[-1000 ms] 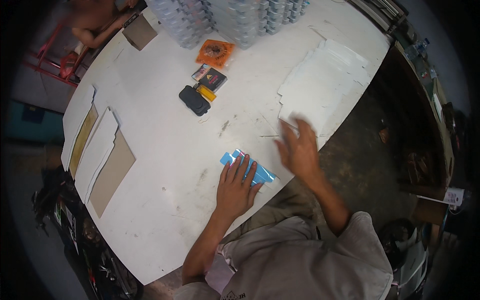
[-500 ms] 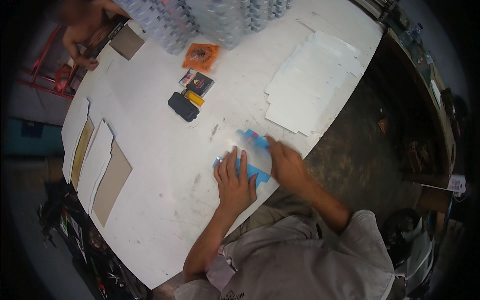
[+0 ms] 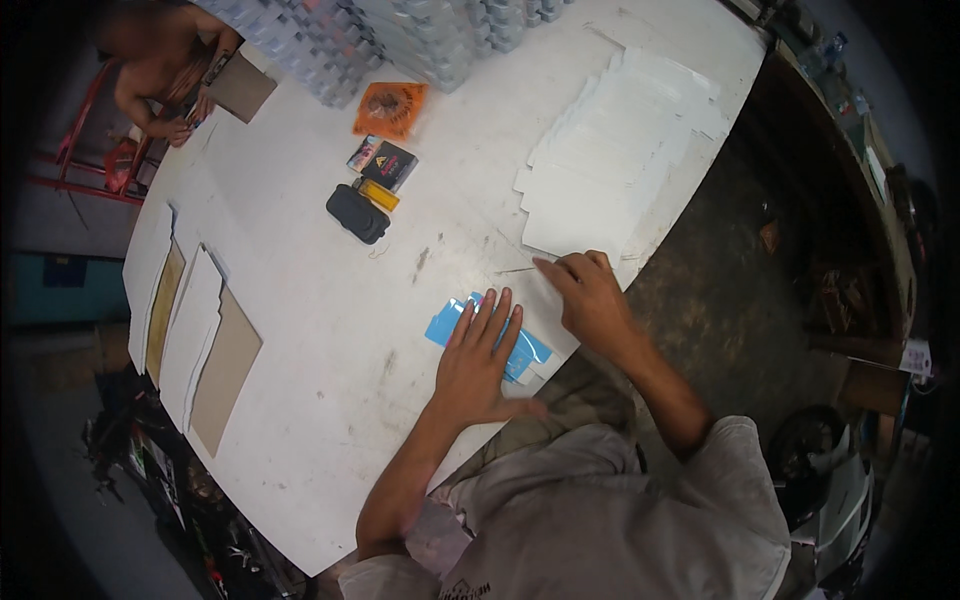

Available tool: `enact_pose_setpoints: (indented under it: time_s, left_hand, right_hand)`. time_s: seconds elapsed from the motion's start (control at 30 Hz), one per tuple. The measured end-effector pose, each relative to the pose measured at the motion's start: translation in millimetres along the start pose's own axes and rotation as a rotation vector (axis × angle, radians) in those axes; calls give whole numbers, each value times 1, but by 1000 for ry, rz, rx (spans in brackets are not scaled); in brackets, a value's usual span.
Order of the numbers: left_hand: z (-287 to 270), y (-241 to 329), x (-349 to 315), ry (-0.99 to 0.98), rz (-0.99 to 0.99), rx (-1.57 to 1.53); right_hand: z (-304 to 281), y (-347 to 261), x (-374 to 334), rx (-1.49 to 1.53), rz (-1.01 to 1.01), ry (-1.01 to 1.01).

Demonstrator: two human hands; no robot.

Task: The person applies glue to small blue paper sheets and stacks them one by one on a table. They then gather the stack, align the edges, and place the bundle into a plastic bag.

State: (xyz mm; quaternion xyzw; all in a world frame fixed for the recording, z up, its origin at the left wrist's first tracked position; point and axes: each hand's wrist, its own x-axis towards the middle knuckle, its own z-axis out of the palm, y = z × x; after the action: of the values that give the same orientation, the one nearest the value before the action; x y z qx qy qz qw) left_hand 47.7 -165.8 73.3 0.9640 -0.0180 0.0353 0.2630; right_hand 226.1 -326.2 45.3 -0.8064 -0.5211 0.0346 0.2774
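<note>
Left hand (image 3: 478, 368), blue card (image 3: 528, 350) beneath, seemingly touching

Left hand (image 3: 478, 362) found flat, fingers spread, on glossy blue card (image 3: 528, 348) near the edge of the white table (image 3: 310, 400). Right hand (image 3: 594, 305) just beside the white sheets (image 3: 610, 160), fingers bent; contact cannot be confirmed. Beyond: black case (image 3: 356, 214) beside yellow lighter (image 3: 379, 194), dark box (image 3: 393, 164), orange packet (image 3: 388, 110). Pale stacks (image 3: 420, 40) stand behind; grey-brown board (image 3: 230, 365) lies at left
</note>
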Motion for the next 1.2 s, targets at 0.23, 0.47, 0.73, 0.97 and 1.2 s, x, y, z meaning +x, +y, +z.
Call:
enact_pose_setpoints:
  time_s: [0.23,0.47,0.73,0.97,1.2]
  left_hand:
    - [21,-2,5,52,-102,118]
    - [28,-11,8,83,-156,-21]
    - [29,-9,9,65,-15,197]
    - [5,1,27,12,-2,-18]
    - [32,-5,17,152,-56,78]
  right_hand:
    - [-18,9,23,-128,20,265]
    - [-13,-24,19,-200,-27,191]
    - [-5,-64,22,363,572,-508]
    - [-2,-12,24,-136,152,85]
    - [-19,-6,14,-139,127,85]
